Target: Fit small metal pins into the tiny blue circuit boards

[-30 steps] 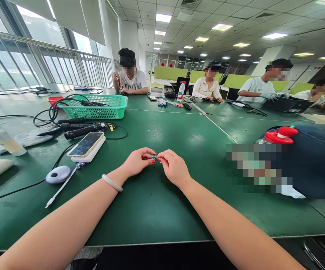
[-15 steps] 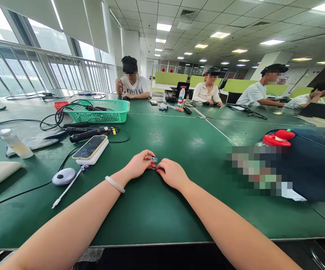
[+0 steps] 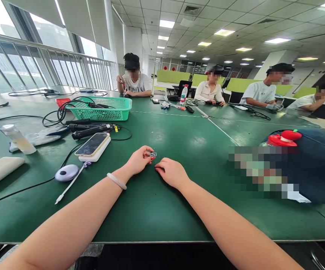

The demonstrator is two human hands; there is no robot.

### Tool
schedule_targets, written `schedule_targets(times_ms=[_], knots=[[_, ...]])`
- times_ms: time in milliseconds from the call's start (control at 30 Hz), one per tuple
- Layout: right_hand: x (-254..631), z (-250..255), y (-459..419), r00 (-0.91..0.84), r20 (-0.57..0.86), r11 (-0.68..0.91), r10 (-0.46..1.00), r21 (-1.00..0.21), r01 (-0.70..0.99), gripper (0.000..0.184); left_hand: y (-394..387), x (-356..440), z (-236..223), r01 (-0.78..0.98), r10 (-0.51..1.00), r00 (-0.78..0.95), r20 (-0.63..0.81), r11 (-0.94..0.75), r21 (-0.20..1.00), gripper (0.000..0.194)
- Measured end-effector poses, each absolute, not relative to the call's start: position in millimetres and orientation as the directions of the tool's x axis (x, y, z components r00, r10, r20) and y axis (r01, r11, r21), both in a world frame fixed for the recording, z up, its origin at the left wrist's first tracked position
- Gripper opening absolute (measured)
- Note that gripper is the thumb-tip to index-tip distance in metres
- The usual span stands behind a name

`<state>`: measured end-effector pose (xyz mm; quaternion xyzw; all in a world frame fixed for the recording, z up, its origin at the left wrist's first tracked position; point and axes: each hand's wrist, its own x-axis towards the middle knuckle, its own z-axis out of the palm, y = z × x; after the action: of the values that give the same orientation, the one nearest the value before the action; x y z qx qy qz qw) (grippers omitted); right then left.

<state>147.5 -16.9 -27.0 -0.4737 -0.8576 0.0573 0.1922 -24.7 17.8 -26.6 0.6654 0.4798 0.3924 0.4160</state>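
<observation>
Between the thumb and fingers of my left hand (image 3: 138,160) is a small circuit board (image 3: 152,154), dark with pale silvery markings. It is held a little above the green table (image 3: 151,217). A white bangle (image 3: 116,181) circles my left wrist. Just to the right, my right hand (image 3: 173,173) rests low over the tabletop, apart from the board. Its fingers are curled and pressed together; whether something small is pinched in them cannot be made out.
To the left lie a phone (image 3: 92,144) on a white block, a lilac round device (image 3: 66,173), black handheld tools (image 3: 91,132) and a bottle (image 3: 18,139). Behind is a green basket (image 3: 103,108) with cables. A dark bag (image 3: 317,165) stands right. Several people sit across the table.
My hands have drawn slightly apart, and the left has lifted the circuit board a little away from the right fingertips. The whole view has shifted slightly.
</observation>
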Motion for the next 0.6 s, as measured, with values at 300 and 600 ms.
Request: schedule_targets(times_ms=[300, 600], knots=[[159.2, -28.8, -14.7, -0.472, 0.271, 0.536, 0.839, -0.269, 0.800, 0.022, 16.0, -25.6, -25.0, 0.349, 0.953, 0.288, 0.098, -0.200, 0.916, 0.026], [160.2, -22.7, -15.6, -0.357, 0.426, 0.544, 0.831, -0.491, 0.681, 0.018, 7.3, -20.6, -16.4, 0.392, 0.932, 0.355, 0.069, -0.216, 0.894, 0.023]])
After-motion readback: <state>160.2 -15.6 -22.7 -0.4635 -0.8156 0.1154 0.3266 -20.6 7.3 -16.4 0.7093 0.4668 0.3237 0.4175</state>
